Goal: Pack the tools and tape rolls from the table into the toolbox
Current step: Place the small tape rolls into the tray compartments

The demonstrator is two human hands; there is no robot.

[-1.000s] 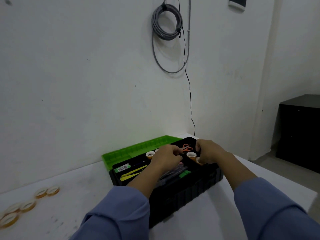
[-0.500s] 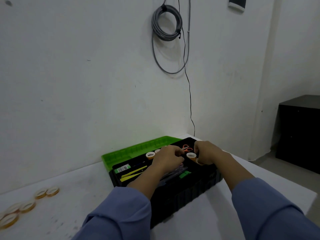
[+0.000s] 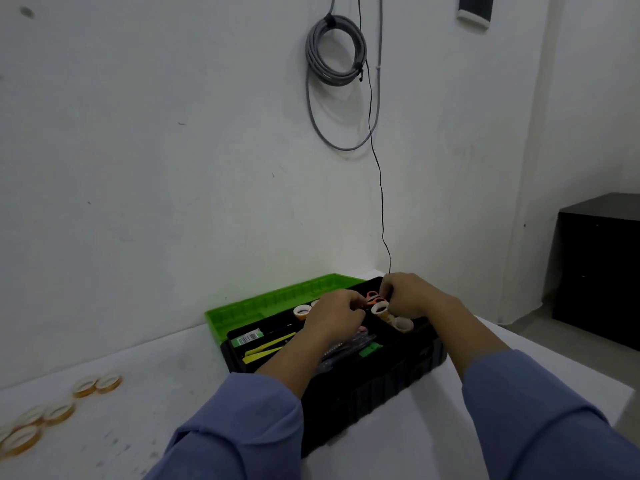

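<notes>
- Hands are drawing together over one spot. Compared with a second ago, the right hand (image 3: 412, 296) is sitting slightly deeper into the box. A cream cardboard-cored tape roll (image 3: 403, 323) that it was partly covering is now showing almost whole at the near right of the compartment.
- The left hand (image 3: 337, 311) is staying almost where it was, fingers curled and knuckles toward the camera. I cannot tell whether it is holding anything.
- The right hand's fingers are curling down onto the loops of the orange-handled scissors (image 3: 374, 299), seemingly pinching them.
- These scissors are lying between the two hands in the far right compartment of the black plastic toolbox (image 3: 381, 379), just beside another tape roll.
- They are therefore probably being settled into place rather than carried, so this item is looking nearly packed.
- The orange loops are pointing far and right. The blades are hiding behind the left hand, so the long axis is probably running left to right along the box.
- The toolbox itself is lying left to right, its right end farther away, with the green plastic lid (image 3: 277, 299) lying open on the far side.
- Amber tape rolls (image 3: 59, 410) are waiting on the white table (image 3: 156, 358) at the near left, well apart from the box, so packing is not finishing yet.
</notes>
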